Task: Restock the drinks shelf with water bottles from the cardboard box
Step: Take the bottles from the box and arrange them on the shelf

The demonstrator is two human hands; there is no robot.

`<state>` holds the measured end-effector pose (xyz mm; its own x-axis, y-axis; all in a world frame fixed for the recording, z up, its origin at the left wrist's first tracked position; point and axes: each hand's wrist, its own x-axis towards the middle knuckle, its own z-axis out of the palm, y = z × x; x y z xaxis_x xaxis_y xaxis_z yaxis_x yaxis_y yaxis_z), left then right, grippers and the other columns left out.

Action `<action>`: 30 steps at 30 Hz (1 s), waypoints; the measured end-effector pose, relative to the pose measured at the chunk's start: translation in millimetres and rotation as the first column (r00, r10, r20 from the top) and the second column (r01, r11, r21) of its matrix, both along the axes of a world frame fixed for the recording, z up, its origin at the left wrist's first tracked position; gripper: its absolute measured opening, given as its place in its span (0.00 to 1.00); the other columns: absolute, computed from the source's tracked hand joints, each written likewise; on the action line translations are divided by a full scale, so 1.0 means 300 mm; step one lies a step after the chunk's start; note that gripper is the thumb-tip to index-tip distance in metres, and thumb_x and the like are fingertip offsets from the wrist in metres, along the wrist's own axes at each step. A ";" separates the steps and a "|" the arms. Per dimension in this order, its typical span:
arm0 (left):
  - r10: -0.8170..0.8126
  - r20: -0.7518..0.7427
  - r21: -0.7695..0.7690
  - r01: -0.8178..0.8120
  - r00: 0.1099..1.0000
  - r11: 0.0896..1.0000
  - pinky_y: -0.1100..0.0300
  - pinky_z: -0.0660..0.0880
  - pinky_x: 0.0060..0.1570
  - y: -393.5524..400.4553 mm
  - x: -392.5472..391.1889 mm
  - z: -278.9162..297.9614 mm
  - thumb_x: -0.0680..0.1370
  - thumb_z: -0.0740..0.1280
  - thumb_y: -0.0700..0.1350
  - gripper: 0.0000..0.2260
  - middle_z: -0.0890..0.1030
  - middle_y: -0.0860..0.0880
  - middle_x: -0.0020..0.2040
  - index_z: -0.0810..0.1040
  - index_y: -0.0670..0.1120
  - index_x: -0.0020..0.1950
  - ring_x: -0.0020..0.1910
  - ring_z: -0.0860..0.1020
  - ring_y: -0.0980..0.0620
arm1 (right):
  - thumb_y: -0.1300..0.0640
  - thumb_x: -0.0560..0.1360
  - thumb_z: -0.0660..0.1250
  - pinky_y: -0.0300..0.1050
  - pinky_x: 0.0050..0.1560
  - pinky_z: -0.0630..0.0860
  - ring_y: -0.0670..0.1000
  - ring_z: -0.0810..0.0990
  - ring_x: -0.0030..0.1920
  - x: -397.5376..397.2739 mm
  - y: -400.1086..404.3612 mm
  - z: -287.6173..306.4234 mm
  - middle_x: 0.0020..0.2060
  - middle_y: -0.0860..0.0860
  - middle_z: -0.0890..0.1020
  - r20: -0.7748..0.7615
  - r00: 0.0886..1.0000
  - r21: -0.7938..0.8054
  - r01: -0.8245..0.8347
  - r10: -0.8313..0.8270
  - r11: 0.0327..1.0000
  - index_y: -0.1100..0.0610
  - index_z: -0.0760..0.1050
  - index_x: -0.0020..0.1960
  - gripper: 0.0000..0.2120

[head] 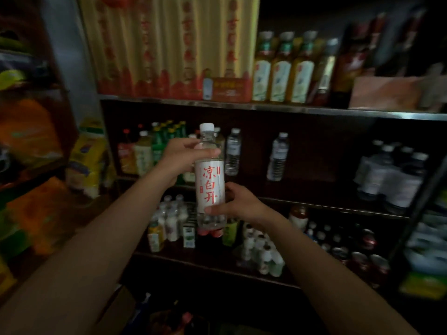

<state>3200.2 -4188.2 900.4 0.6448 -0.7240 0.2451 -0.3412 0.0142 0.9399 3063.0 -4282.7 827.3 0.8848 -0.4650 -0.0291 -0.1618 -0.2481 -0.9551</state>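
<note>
I hold a clear water bottle [209, 180] upright in front of the drinks shelf [314, 201]; it has a white cap and a white label with red characters. My left hand [180, 158] grips its neck and shoulder from the left. My right hand [238, 204] grips its lower part from the right, thumb across the front. On the middle shelf behind it stand two similar water bottles [233, 152] [278, 157]. A corner of the cardboard box [121, 308] shows dimly at the bottom between my forearms.
A wrapped pack of bottles [391, 175] sits at the right of the middle shelf. Green and yellow drinks [154, 148] crowd its left end. The top shelf [266, 106] carries tea bottles and red-gold packs. Small bottles and cans [266, 250] fill the lower shelf. Snack bags [87, 160] hang left.
</note>
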 end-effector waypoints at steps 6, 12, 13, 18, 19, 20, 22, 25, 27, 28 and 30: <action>-0.155 0.105 -0.018 0.158 0.982 0.987 0.62 0.77 0.39 -0.319 -0.135 0.016 0.64 0.80 0.47 0.12 0.83 0.57 0.42 0.83 0.52 0.44 0.40 0.81 0.61 | 0.56 0.61 0.82 0.52 0.59 0.78 0.49 0.80 0.56 -0.160 -0.243 -0.007 0.56 0.50 0.80 0.009 0.977 -0.015 0.212 -0.212 0.977 0.54 0.71 0.62 0.34; -0.333 0.131 -0.006 0.336 0.934 0.942 0.57 0.79 0.43 -0.598 -0.248 -0.004 0.61 0.81 0.48 0.13 0.84 0.56 0.43 0.82 0.55 0.42 0.44 0.82 0.58 | 0.54 0.56 0.83 0.53 0.57 0.79 0.50 0.81 0.54 -0.307 -0.438 -0.034 0.52 0.49 0.82 0.018 0.893 -0.084 0.449 -0.450 0.889 0.49 0.71 0.52 0.30; -0.353 0.124 -0.006 0.356 0.927 0.934 0.57 0.79 0.43 -0.638 -0.265 -0.012 0.61 0.81 0.48 0.13 0.84 0.56 0.44 0.83 0.55 0.42 0.45 0.82 0.57 | 0.52 0.55 0.84 0.53 0.56 0.79 0.49 0.81 0.53 -0.330 -0.467 -0.039 0.53 0.49 0.81 0.013 0.878 -0.101 0.478 -0.479 0.873 0.51 0.71 0.53 0.32; -0.422 0.116 0.016 0.423 0.899 0.906 0.58 0.78 0.49 -0.823 -0.369 -0.048 0.60 0.81 0.51 0.23 0.84 0.54 0.49 0.83 0.50 0.52 0.49 0.81 0.56 | 0.50 0.56 0.83 0.52 0.55 0.79 0.49 0.80 0.54 -0.442 -0.592 -0.079 0.54 0.49 0.81 0.005 0.794 -0.170 0.599 -0.608 0.782 0.53 0.73 0.56 0.32; -0.440 0.107 0.018 0.440 0.892 0.898 0.58 0.78 0.50 -0.858 -0.395 -0.052 0.60 0.81 0.49 0.21 0.83 0.54 0.49 0.82 0.50 0.51 0.48 0.81 0.57 | 0.50 0.57 0.83 0.52 0.56 0.79 0.49 0.80 0.54 -0.466 -0.617 -0.087 0.53 0.49 0.81 0.008 0.778 -0.184 0.618 -0.628 0.764 0.53 0.74 0.57 0.32; -0.456 0.101 0.014 0.457 0.884 0.889 0.58 0.78 0.50 -0.891 -0.421 -0.059 0.61 0.81 0.48 0.19 0.83 0.55 0.48 0.82 0.51 0.50 0.48 0.81 0.57 | 0.50 0.58 0.82 0.51 0.56 0.79 0.48 0.80 0.54 -0.491 -0.644 -0.096 0.53 0.49 0.81 0.012 0.762 -0.199 0.636 -0.647 0.745 0.53 0.74 0.57 0.32; -0.483 0.107 -0.002 0.486 0.869 0.874 0.61 0.77 0.48 -0.949 -0.475 -0.073 0.62 0.80 0.47 0.19 0.82 0.56 0.49 0.81 0.51 0.51 0.48 0.80 0.59 | 0.51 0.59 0.82 0.49 0.55 0.79 0.47 0.80 0.53 -0.538 -0.701 -0.116 0.53 0.49 0.81 0.024 0.733 -0.232 0.665 -0.680 0.710 0.54 0.74 0.58 0.31; -0.498 0.142 -0.027 0.507 0.855 0.862 0.67 0.72 0.42 -1.042 -0.548 -0.092 0.62 0.80 0.48 0.24 0.82 0.54 0.51 0.81 0.48 0.55 0.49 0.79 0.60 | 0.51 0.61 0.81 0.37 0.49 0.78 0.43 0.80 0.51 -0.609 -0.779 -0.143 0.52 0.47 0.82 0.073 0.704 -0.281 0.694 -0.706 0.663 0.56 0.75 0.60 0.31; -0.495 0.139 -0.035 0.504 0.858 0.863 0.69 0.71 0.40 -1.112 -0.591 -0.104 0.62 0.81 0.48 0.24 0.82 0.54 0.51 0.81 0.47 0.56 0.47 0.78 0.62 | 0.51 0.62 0.81 0.28 0.43 0.74 0.38 0.79 0.49 -0.653 -0.827 -0.155 0.51 0.45 0.82 0.103 0.684 -0.286 0.716 -0.723 0.637 0.56 0.76 0.60 0.29; -0.498 0.135 -0.034 0.507 0.856 0.862 0.68 0.72 0.40 -1.150 -0.612 -0.110 0.61 0.81 0.48 0.24 0.82 0.53 0.51 0.81 0.47 0.55 0.47 0.79 0.62 | 0.52 0.62 0.81 0.25 0.40 0.73 0.36 0.78 0.47 -0.674 -0.853 -0.161 0.49 0.43 0.82 0.116 0.669 -0.284 0.731 -0.735 0.620 0.56 0.76 0.58 0.28; -0.503 0.143 -0.026 0.511 0.852 0.859 0.68 0.73 0.41 -1.224 -0.655 -0.122 0.60 0.81 0.50 0.25 0.83 0.53 0.51 0.81 0.47 0.55 0.47 0.80 0.60 | 0.54 0.63 0.80 0.24 0.39 0.72 0.34 0.77 0.44 -0.710 -0.912 -0.173 0.46 0.41 0.81 0.138 0.637 -0.274 0.760 -0.758 0.589 0.54 0.76 0.56 0.25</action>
